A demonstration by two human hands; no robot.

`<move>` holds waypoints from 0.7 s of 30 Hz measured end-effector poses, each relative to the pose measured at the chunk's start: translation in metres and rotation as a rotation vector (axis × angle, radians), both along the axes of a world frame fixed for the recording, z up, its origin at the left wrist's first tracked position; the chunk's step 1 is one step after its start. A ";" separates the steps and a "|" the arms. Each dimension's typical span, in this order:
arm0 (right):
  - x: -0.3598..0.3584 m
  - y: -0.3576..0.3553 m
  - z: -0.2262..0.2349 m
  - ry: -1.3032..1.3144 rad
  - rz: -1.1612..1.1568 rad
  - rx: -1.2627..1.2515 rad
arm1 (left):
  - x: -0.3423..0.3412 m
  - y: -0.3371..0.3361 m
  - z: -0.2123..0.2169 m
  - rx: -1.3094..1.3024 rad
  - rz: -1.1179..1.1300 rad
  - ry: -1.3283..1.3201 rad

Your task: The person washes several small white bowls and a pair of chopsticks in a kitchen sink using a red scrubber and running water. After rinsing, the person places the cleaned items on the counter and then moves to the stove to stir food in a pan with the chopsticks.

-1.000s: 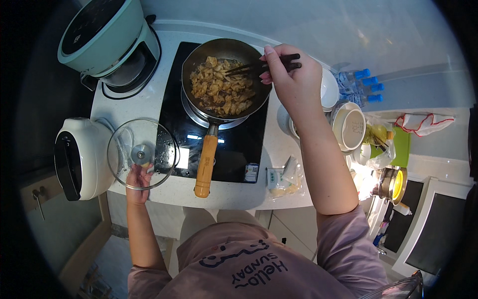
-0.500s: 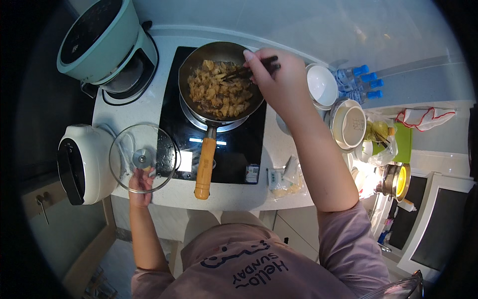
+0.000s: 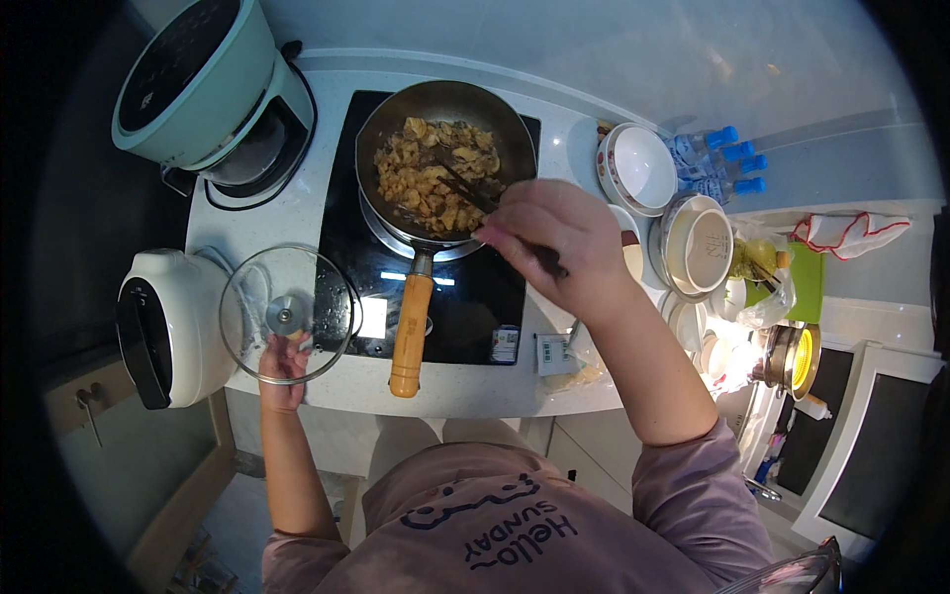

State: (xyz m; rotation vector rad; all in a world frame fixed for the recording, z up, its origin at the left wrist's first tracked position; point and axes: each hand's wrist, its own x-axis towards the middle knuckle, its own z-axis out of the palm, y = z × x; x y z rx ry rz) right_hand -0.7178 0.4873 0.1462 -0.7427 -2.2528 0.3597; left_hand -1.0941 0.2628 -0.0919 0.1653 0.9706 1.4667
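A pair of dark chopsticks [image 3: 471,190] is gripped in my right hand [image 3: 556,238], above the right side of the pan. Their tips reach into browned pieces of food [image 3: 421,163] inside the frying pan [image 3: 515,129]. The pan stands on the black cooktop [image 3: 465,337], its wooden handle [image 3: 412,332] pointing toward me. My left hand [image 3: 285,368] is at the left, its fingers closed on the knob of a round glass lid [image 3: 237,342]. The lid is held near the cooktop's left edge, and its clear glass lets the counter show through.
A pale green appliance [image 3: 213,94] stands at the far left, a white one [image 3: 173,327] nearer. Right of the cooktop are stacked bowls [image 3: 638,168], an upturned bowl [image 3: 705,247], blue-capped bottles [image 3: 717,158] and a small packet [image 3: 556,353]. A green board [image 3: 808,287] lies farther right.
My right hand has moved nearer to me, swinging the chopsticks so they slant in from the pan's lower right. The left hand and lid have barely moved.
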 end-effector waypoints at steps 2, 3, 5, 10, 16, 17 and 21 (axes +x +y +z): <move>0.001 -0.009 -0.003 -0.011 0.005 -0.007 | 0.000 0.000 0.000 -0.019 0.006 0.002; 0.002 -0.012 -0.007 -0.026 0.000 -0.012 | 0.000 0.000 -0.001 -0.028 0.009 0.002; 0.003 -0.016 -0.013 -0.029 -0.022 -0.035 | -0.002 -0.002 -0.006 -0.007 0.007 -0.003; 0.003 -0.021 -0.018 -0.043 -0.105 -0.084 | -0.007 -0.005 -0.014 -0.010 0.004 -0.015; 0.005 -0.027 -0.023 0.004 -0.148 -0.109 | -0.001 -0.001 -0.003 -0.027 0.016 0.013; 0.008 -0.030 -0.021 -0.006 -0.149 -0.131 | 0.000 -0.002 -0.003 -0.031 0.021 0.014; 0.024 -0.047 -0.009 -0.040 -0.123 -0.234 | 0.001 -0.002 -0.004 -0.032 0.026 0.012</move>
